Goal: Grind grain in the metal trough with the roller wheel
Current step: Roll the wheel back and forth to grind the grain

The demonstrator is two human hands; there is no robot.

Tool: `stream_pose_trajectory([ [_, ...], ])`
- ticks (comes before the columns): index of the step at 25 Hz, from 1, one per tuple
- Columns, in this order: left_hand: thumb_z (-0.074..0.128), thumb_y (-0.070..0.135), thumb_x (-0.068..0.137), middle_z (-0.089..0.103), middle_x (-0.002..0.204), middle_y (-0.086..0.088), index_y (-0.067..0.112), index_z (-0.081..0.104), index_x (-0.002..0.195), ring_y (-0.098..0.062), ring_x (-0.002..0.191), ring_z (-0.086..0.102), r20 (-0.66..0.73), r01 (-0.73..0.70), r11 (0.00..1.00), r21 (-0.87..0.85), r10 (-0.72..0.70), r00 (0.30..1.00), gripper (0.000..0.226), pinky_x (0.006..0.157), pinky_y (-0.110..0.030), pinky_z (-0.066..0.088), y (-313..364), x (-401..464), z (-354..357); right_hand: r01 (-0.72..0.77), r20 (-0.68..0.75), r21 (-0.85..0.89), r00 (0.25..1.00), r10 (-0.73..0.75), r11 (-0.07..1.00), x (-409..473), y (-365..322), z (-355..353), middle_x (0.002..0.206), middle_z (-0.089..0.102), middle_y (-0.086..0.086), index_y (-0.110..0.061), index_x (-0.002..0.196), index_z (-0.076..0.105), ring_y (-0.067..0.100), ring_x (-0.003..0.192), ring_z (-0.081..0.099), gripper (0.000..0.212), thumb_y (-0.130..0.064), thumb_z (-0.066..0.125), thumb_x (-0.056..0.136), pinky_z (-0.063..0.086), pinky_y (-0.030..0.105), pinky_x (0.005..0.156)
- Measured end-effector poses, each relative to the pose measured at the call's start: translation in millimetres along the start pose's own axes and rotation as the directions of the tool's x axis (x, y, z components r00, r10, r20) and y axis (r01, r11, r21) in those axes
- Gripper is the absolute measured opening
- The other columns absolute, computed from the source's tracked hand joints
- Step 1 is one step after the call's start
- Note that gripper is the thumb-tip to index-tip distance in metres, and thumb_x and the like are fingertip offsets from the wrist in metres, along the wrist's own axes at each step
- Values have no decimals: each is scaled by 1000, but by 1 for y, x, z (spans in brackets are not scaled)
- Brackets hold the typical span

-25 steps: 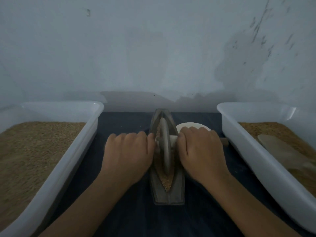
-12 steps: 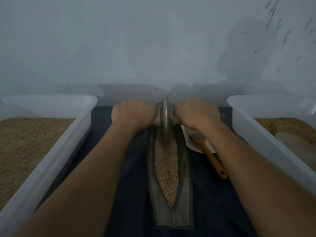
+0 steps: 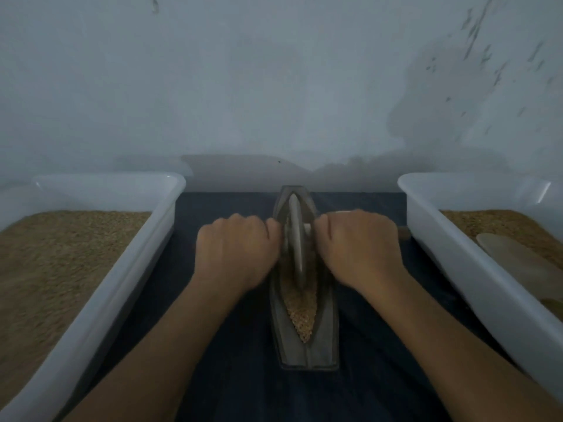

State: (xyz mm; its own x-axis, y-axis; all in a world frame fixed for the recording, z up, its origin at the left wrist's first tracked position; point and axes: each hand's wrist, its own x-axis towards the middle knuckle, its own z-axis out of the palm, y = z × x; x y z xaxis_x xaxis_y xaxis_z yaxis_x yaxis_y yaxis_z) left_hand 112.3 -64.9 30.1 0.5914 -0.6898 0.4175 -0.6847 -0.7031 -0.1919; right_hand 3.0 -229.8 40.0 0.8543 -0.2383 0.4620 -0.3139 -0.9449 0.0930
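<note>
Grain: coarse tan kernels heaped in a narrow pointed strip along the groove of the metal trough, at centre on the dark blue cloth, between the two hands.

Left hand: clenched, knuckles up, fingers curled under on the left side of the roller wheel; handle itself hidden beneath the fist, so grasp inferred only from curl and position. Thumb side touching or just beside the wheel's face.

Right hand: likewise fisted, knuckles up, on the wheel's right side; a short pale stub of axle visible between thumb and wheel, running into the fist.

Counts: one trough, one wheel, two hands, two white tubs, one flat scoop.

Trough: dull grey metal, long and boat-shaped, tapered at the far end, squared at the near end, V-shaped channel inside. Wheel: thin grey metal disc standing upright on edge in the channel, toward the far half, lower rim sunk in the kernels.

Left tub: smooth white plastic, rectangular with rounded rim, filled nearly level with fine granular brown grain. Right tub: same make, also holding brown grain, with a pale, flat, rounded scoop lying on top. Both tubs flanking the cloth, well apart from the trough.

Behind: a pale bluish wall, matte, with dark scuffs and stains at upper right. A small pale rim and a brownish tip peeking out past the right fist, too hidden to identify.
</note>
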Motion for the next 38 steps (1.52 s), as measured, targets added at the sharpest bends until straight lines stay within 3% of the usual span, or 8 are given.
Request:
stream_pose_trajectory([
  [7, 38, 28, 100, 37, 60, 8, 23, 36, 70, -15, 48, 35, -60, -110, 994, 25, 111, 992, 31, 51, -28, 19, 0, -34, -13, -8, -146, 115, 989, 25, 993, -34, -4, -7, 62, 35, -12, -31, 71, 40, 11, 56, 37, 42, -42, 16, 104, 32, 34, 62],
  [10, 25, 39, 99, 46, 70, 3, 20, 42, 74, -19, 58, 42, 25, 67, 997, -47, -66, 998, 36, 54, -29, 27, -4, 9, 3, -79, -77, 85, 993, 85, 993, 6, 4, 5, 56, 40, -9, -26, 60, 43, 10, 48, 34, 54, -46, 10, 97, 18, 30, 52],
  [15, 31, 51, 96, 65, 124, -19, 13, 65, 103, -39, 111, 61, 229, 329, 898, -293, -268, 936, 52, 82, -41, 38, -23, 93, 25, -71, 245, 67, 968, 52, 995, 95, 25, 24, 76, 60, 5, -18, 76, 59, 18, 64, 49, 45, -34, 30, 106, 35, 34, 62],
  [19, 34, 50, 90, 67, 128, -15, 16, 67, 114, -35, 104, 60, 323, 382, 890, -250, -295, 899, 53, 81, -43, 35, -28, 121, 29, -289, 511, 323, 855, 91, 901, 114, 33, 24, 68, 63, 3, -16, 80, 63, 18, 56, 51, 48, -41, 31, 106, 40, 33, 59],
  [23, 37, 38, 86, 71, 105, -10, 13, 63, 87, -34, 89, 63, 339, 189, 969, -160, -126, 932, 36, 79, -44, 39, -25, 90, 25, -60, 289, 125, 957, 21, 990, 90, 21, 19, 76, 55, 5, -22, 70, 50, 20, 65, 45, 42, -33, 30, 105, 43, 40, 74],
  [28, 32, 29, 104, 61, 104, -5, 22, 53, 97, -36, 96, 63, 127, 36, 999, -7, -35, 991, 23, 68, -40, 37, -3, 20, 6, -39, 36, 27, 999, 38, 999, 19, 4, 3, 63, 41, -3, -20, 66, 45, 17, 54, 33, 53, -44, 16, 103, 21, 32, 52],
  [31, 31, 30, 105, 53, 81, 4, 25, 41, 85, -26, 68, 54, -2, -44, 998, 52, 44, 999, 22, 57, -33, 33, 1, -17, -9, -44, 16, 58, 999, 43, 997, -23, -1, -12, 68, 48, -8, -27, 73, 46, 15, 59, 44, 50, -42, 7, 102, 40, 37, 61],
  [38, 32, 28, 104, 45, 80, 3, 24, 42, 82, -24, 69, 48, 47, -33, 998, 58, 30, 998, 25, 55, -34, 29, -3, 0, -9, -46, -16, 79, 999, 47, 996, -1, 5, 0, 61, 44, -7, -24, 64, 47, 15, 53, 39, 59, -50, 0, 89, 22, 32, 53],
])
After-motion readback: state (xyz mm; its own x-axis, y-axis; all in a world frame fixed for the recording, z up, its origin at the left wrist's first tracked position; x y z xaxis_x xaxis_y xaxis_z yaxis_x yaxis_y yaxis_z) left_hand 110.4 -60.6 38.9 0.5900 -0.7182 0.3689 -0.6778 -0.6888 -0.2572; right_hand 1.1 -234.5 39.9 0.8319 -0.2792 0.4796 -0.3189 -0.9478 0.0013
